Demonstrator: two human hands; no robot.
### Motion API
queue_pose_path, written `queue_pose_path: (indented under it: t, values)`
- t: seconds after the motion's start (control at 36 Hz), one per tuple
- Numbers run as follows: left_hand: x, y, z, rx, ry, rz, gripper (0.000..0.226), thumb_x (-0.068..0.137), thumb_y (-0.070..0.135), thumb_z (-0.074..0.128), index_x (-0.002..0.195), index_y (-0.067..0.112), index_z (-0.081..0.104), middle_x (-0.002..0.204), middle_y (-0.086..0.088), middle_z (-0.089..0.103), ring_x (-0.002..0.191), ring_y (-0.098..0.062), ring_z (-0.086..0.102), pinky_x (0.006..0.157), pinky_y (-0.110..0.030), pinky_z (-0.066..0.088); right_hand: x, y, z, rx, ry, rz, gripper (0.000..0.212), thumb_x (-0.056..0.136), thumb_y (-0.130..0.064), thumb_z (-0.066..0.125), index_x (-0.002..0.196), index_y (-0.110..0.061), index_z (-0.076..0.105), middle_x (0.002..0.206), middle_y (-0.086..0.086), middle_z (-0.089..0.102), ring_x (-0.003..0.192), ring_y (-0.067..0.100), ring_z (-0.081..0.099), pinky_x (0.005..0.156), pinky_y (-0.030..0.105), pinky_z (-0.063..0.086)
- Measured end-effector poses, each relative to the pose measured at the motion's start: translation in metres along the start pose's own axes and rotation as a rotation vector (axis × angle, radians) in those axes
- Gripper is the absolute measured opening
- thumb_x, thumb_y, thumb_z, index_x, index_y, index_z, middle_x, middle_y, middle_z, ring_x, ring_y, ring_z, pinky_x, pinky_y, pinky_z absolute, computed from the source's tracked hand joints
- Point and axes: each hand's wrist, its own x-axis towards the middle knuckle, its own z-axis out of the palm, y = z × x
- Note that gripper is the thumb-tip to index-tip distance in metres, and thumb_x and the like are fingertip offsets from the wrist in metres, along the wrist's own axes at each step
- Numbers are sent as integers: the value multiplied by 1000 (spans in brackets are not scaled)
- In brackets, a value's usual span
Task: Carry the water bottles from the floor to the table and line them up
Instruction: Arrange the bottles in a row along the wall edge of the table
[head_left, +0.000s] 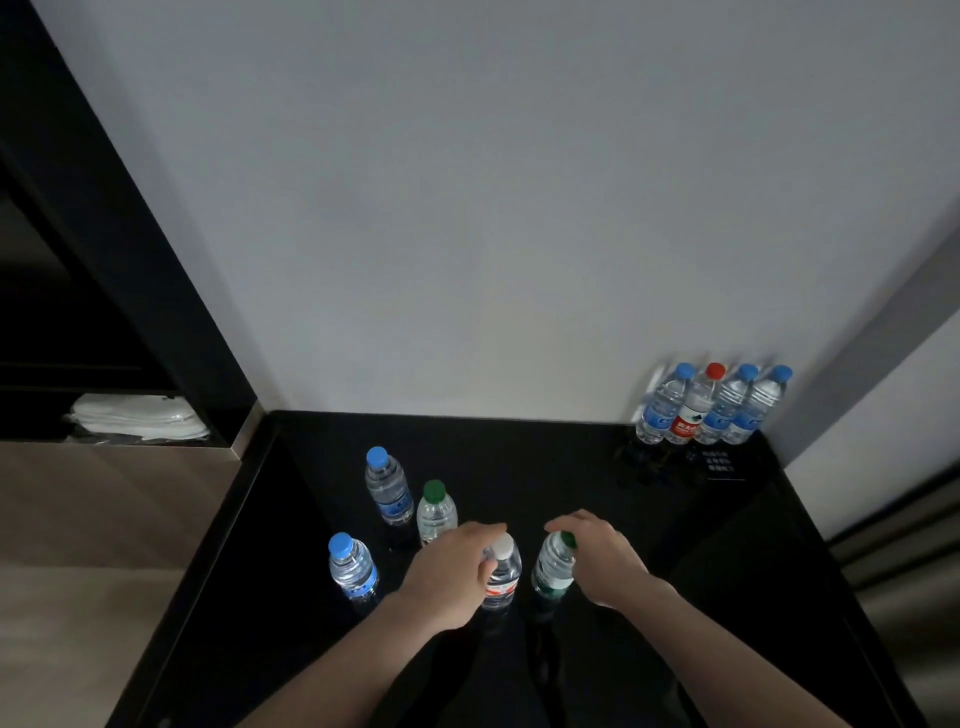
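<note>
On the black table (519, 457) my left hand (457, 571) grips a white-capped bottle (502, 577) near its neck. Close beside it, my right hand (597, 556) holds a green-capped bottle (554, 569) by its top. Both bottles stand upright near the table's front. To their left stand a blue-capped bottle (353, 569), another green-capped bottle (436, 512) and a second blue-capped bottle (388, 486). A row of several bottles (711, 408), blue caps and one red cap, stands against the wall at the back right corner.
A small dark card with white print (724, 462) lies in front of the back-right row. A white wall rises behind the table. Left of the table is a dark shelf unit with folded white cloths (137, 415) and a brown floor below.
</note>
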Motion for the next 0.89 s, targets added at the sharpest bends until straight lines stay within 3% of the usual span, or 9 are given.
queue_pose_path:
  t: [0.08,0.28,0.39,0.47,0.78,0.89]
  values:
    - [5,-1,4,-3,0,-28,45,101,31,51,145,39,42,131,10,61,117,-12,58,92,-31,49,-1,4,-3,-6,8,13,59,91,5,53,139,-30,55,137,-3,52,123,19,54,96,27,49]
    - [12,2,6,-63,-8,-9,49,100,40,55,148,37,42,138,8,59,125,-14,55,98,-30,46,-1,9,-5,-34,38,61,48,96,-8,57,138,-30,54,129,-1,56,114,23,59,91,32,52]
    - [15,2,4,-61,10,-21,36,100,37,55,136,36,52,121,6,67,110,-16,62,87,-33,51,0,8,-7,-43,72,101,35,97,-28,61,132,-30,56,119,-1,61,102,20,63,84,33,54]
    - [18,1,1,-71,-2,-53,27,101,37,54,128,35,54,106,4,68,96,-16,64,77,-33,51,1,9,-13,-53,107,135,27,94,-43,63,117,-29,60,98,-4,65,87,16,63,75,31,54]
    - [23,5,0,-83,-24,-46,24,101,31,55,124,35,56,107,4,68,95,-17,64,82,-41,55,4,4,-9,-100,148,196,42,92,-61,55,105,-21,55,90,-2,63,84,19,63,75,35,55]
    - [24,3,-1,-85,-17,-57,26,101,32,55,127,35,55,109,2,68,94,-18,65,80,-39,56,5,5,-11,-93,141,213,42,89,-62,58,98,-22,55,86,-4,61,79,16,61,68,31,51]
